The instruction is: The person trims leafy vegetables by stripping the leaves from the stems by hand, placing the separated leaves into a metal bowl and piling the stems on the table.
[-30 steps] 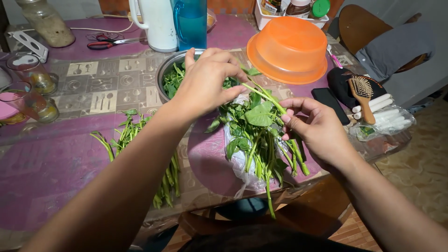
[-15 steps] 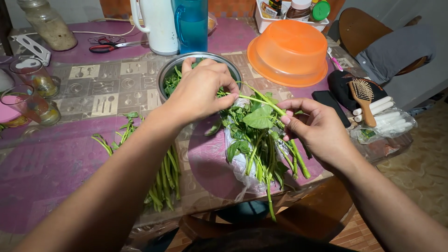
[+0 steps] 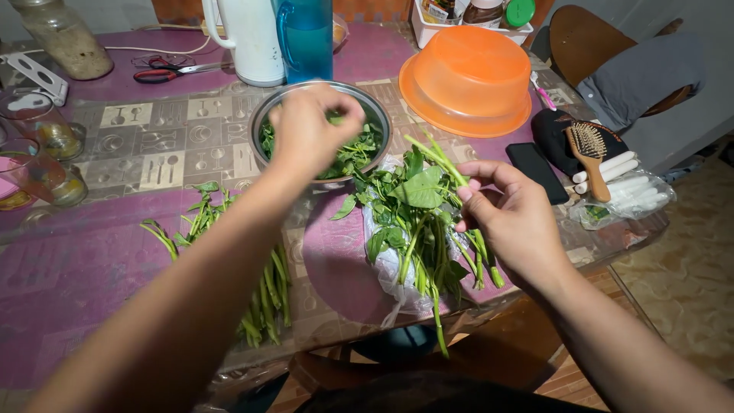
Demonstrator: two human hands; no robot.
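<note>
Green leafy stem (image 3: 440, 162) stays pinched in the right hand (image 3: 508, 218) for stripping, while the left hand (image 3: 310, 134), fingers bunched on plucked leaves, hangs over the round steel bowl (image 3: 264, 122).

Your left hand (image 3: 306, 134) is over the bowl (image 3: 264, 115). Greens (image 3: 417, 229) lie before it, stems (image 3: 264, 294) to their left, a tub (image 3: 466, 80) behind them.

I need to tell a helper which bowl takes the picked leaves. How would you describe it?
Start at the white jug and blue pitcher at the table's far edge. Just in front sits the metal bowl, under the left hand. Unlike the upturned orange bowl, it is shiny, upright, holding greens.
</note>
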